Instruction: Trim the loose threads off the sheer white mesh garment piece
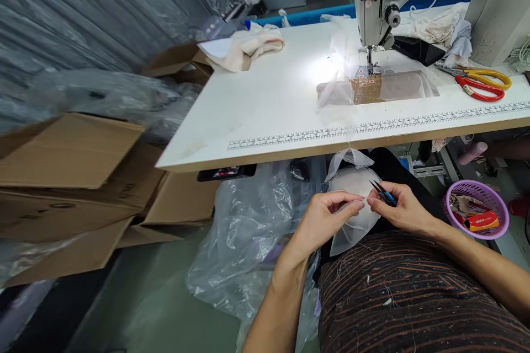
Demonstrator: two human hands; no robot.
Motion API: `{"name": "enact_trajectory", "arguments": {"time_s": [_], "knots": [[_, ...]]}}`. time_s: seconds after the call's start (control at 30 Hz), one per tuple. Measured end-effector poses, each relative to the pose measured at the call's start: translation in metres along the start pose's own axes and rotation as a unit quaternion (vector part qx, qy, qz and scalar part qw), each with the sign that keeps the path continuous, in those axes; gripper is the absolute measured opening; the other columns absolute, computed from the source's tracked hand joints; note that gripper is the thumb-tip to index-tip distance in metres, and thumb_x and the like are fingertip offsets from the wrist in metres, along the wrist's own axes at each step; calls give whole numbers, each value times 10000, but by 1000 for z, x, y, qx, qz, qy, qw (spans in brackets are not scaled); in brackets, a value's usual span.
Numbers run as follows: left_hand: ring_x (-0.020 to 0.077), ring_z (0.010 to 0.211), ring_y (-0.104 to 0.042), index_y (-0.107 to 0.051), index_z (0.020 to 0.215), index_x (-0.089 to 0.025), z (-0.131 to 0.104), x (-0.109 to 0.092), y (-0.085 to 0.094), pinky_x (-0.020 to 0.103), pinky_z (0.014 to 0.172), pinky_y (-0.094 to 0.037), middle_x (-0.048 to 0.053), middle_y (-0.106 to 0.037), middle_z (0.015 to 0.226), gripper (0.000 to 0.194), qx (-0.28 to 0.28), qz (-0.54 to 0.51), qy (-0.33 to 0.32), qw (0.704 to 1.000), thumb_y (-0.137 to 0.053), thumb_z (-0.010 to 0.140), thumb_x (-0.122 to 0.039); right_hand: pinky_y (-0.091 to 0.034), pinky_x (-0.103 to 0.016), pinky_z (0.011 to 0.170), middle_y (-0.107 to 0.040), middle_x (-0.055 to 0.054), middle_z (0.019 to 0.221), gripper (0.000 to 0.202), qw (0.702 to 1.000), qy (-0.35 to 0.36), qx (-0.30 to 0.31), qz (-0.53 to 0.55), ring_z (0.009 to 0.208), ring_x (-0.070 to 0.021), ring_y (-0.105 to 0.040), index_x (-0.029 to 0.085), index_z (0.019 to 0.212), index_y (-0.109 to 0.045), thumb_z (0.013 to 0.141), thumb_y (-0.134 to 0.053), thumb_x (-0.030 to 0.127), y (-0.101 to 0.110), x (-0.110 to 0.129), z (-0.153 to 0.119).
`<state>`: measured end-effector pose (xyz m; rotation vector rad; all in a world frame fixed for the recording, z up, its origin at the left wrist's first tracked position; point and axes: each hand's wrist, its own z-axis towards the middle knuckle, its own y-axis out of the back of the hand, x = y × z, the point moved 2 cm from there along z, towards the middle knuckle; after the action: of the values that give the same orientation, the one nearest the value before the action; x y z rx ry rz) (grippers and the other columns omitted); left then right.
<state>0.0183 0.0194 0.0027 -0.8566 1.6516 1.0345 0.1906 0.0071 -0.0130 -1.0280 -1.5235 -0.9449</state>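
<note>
A piece of sheer white fabric (351,182) lies over my lap, and a strip of it runs up over the table edge. My left hand (327,218) is closed, pinching the fabric's edge between thumb and fingertips. Close beside it, my right hand (399,207) is closed around small blue-and-black thread snips (386,193), whose points stick out up and to the left. The right thumb and forefinger meet near the same fabric edge; whether they grip it too I cannot tell.
The white sewing table (256,99) carries a sewing machine (372,5), red-and-yellow-handled scissors (484,83) and beige cloth (254,47). A purple basket (476,187) stands at the right. Cardboard boxes (70,165) and a clear plastic bag (248,220) are at the left.
</note>
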Motion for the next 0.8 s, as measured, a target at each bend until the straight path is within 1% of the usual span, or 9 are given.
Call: {"name": "enact_trajectory", "arguments": {"time_s": [0.17,0.3,0.47,0.6,0.67,0.73,0.8], "knots": [[174,695,-658,-802,853,-179,2,3,1,288,665,-538,74,-779,835,299,14,-43,41,998,-777,707,-439,-316,-227,500,-434,40,574,347,1000,13,-9,-2,546,-98,-359,184,690,-565,784,-632,512,-1,0,0],[179,715,-670,-809,844,-182,3,8,3,284,665,-538,81,-788,872,298,6,-61,65,996,-803,671,-425,-300,-225,494,-447,43,578,312,1000,23,-5,8,538,-91,-346,178,725,-585,784,-636,480,-3,-2,-1],[165,657,-646,-809,782,-181,4,13,5,271,622,-522,72,-784,793,265,20,-74,91,993,-827,639,-404,-271,-226,482,-419,54,569,256,1000,18,-5,-1,520,-85,-322,179,739,-595,776,-622,431,-3,-3,-3],[142,630,-618,-791,738,-174,4,14,4,254,620,-503,48,-751,709,283,20,-119,122,985,-852,594,-410,-268,-228,482,-407,57,569,244,1000,14,-3,-11,517,-84,-313,176,752,-595,783,-608,418,-3,-4,-5],[121,608,-592,-771,698,-170,3,13,3,235,614,-483,25,-714,652,278,14,-147,132,980,-860,576,-404,-281,-230,489,-414,55,574,268,1000,13,2,-15,520,-88,-324,176,758,-598,789,-618,441,-3,-5,-5],[101,580,-553,-741,652,-167,3,12,2,218,594,-452,1,-665,598,273,9,-162,133,978,-860,572,-399,-303,-236,499,-443,42,589,333,1000,15,10,-26,532,-96,-353,177,759,-610,802,-623,507,-1,-6,-6],[89,558,-514,-712,623,-164,3,11,1,209,568,-417,-14,-622,566,277,7,-163,129,978,-851,580,-400,-327,-249,517,-473,23,599,464,999,19,22,-38,545,-111,-390,176,754,-638,853,-540,619,1,-7,-6]]}}
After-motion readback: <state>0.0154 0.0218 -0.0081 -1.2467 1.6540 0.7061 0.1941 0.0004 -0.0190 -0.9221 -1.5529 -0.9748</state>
